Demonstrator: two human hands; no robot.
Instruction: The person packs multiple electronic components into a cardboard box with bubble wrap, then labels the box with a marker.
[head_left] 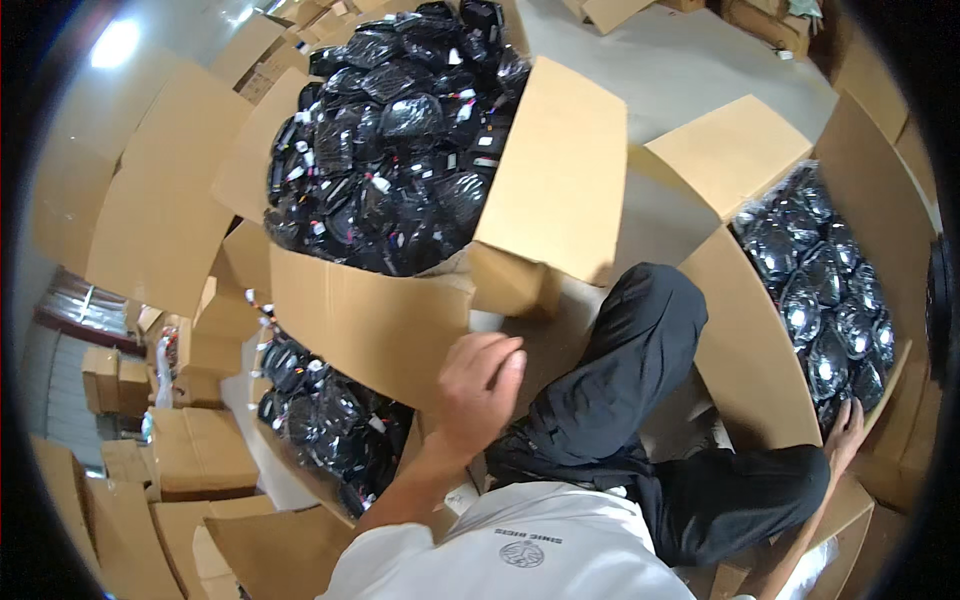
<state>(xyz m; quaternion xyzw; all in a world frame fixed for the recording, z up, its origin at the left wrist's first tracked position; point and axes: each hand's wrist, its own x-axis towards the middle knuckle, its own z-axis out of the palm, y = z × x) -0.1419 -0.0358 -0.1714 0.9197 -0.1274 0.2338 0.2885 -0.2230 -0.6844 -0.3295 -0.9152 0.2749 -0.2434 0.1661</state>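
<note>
My left hand [480, 390] hovers beside the flap of a large open carton, its fingers loosely bent and apart with nothing seen in them. That carton [370, 315] is heaped with black rounded parts [410, 120] in clear plastic bags, some showing white connectors and coloured wires. On the far right, my right hand [846, 432] reaches over the near edge of another open carton [752, 340]. Its fingers are stretched out and touch the nearest of the shiny black bagged parts [826, 362], which lie in rows; the fingertips are partly hidden.
A third open carton [300, 460] with more bagged black parts [335, 425] stands at my left, below the big one. Stacked brown boxes [205, 450] crowd the left side. My bent legs [620, 370] lie between the cartons. Grey floor [700, 60] shows at the far side.
</note>
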